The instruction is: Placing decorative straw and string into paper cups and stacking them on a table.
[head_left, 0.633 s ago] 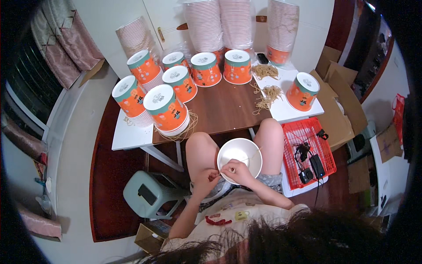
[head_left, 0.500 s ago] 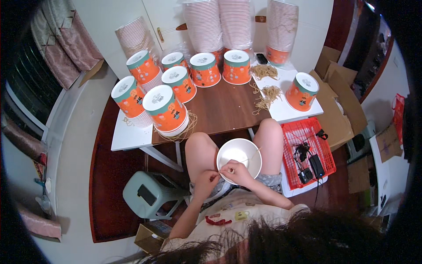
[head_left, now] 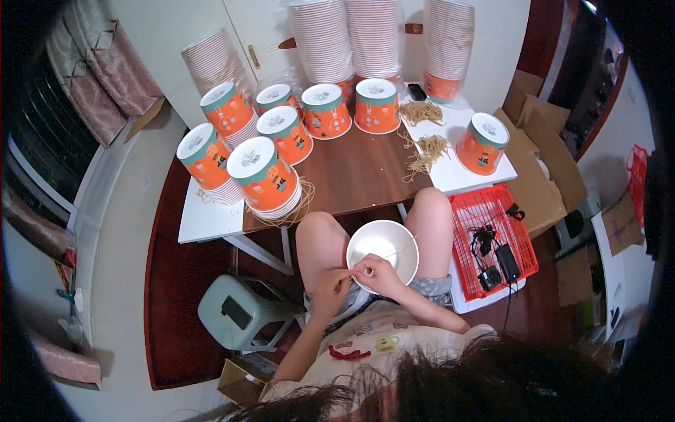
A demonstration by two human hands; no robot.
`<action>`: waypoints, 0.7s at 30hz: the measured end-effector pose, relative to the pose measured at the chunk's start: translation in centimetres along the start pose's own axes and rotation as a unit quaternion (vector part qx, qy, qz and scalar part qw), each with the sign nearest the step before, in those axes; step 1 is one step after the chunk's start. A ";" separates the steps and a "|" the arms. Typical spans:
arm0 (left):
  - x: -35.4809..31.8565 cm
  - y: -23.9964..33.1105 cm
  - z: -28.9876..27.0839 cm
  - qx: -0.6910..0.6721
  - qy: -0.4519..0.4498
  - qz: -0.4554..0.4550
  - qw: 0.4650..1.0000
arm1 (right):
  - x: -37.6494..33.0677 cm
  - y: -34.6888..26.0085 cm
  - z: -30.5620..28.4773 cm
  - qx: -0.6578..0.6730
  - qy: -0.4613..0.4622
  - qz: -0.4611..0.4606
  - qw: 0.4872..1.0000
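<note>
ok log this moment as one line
white tub: mouth up; left hand, right hand: close together, left rim; grip: unclear; tan strand: at right rim

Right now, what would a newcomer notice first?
Probably the upturned orange paper buckets on the table, with tall bagged stacks behind. Below, the left hand and right hand are close together at the near rim of a white bucket. To the right sits a red basket with black cables.

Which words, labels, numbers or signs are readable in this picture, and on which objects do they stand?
Nothing is legible.
Upturned orange paper buckets: grey marks on bases, too small.
Cardboard at far right: faint marks, too blurred.
Shirt: printed pictures; any lettering is too small.
White paper bucket in the lap: no print visible.
</note>
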State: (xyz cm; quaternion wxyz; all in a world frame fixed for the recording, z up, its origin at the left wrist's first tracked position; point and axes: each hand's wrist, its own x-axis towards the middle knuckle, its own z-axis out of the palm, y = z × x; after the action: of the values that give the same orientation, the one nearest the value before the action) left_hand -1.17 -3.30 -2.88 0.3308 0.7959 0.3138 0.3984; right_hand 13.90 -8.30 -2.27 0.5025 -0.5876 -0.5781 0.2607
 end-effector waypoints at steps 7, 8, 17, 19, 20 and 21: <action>0.1 0.8 0.0 -0.047 -0.002 0.000 0.999 | 0.0 0.2 0.2 -0.001 0.006 0.021 1.000; 0.1 0.8 0.1 -0.047 -0.002 0.000 0.999 | 0.0 0.2 0.2 0.002 0.006 0.023 1.000; -0.5 -0.4 1.1 -0.079 0.020 -0.126 0.989 | -0.1 0.1 0.2 0.007 -0.002 0.032 0.999; -0.4 -0.4 1.0 -0.028 0.022 -0.103 0.994 | -0.1 0.1 0.2 0.014 -0.003 0.034 0.999; -0.3 -0.2 0.9 -0.028 0.021 -0.103 0.994 | -0.1 0.1 0.1 -0.003 0.000 0.015 1.000; -0.2 0.1 0.8 -0.036 0.014 -0.122 0.992 | -0.1 0.1 0.1 -0.019 0.004 -0.005 1.000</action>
State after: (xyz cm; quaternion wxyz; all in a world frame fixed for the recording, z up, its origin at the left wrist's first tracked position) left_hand -0.57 -3.76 -3.31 0.4011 0.7337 0.3983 0.3770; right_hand 13.85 -8.33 -2.41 0.4946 -0.5955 -0.5838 0.2447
